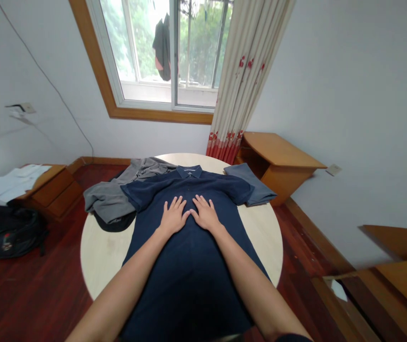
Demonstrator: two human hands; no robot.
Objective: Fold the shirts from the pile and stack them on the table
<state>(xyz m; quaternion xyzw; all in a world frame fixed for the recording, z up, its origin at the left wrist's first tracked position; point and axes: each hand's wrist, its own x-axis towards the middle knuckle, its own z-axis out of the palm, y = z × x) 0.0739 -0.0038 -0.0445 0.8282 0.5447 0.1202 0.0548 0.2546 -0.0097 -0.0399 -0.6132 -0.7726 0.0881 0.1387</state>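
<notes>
A navy short-sleeved collared shirt [189,266] lies spread out front side up on a round, pale wooden table [100,256], its collar at the far side. My left hand [174,216] rests flat on the shirt's chest with the fingers spread. Beside it my right hand [205,213] is also laid flat on the cloth, fingers apart, the two thumbs almost meeting. Neither hand holds anything. The shirt's left sleeve overlaps a crumpled grey garment [109,202]; the other sleeve reaches a folded blue-grey garment [248,183].
Something black [118,224] lies under the grey garment. A wooden desk [278,152] stands behind the table at right, near a long curtain [248,71]. At left are a drawer cabinet [59,190] with papers and a black bag [9,232] on the floor.
</notes>
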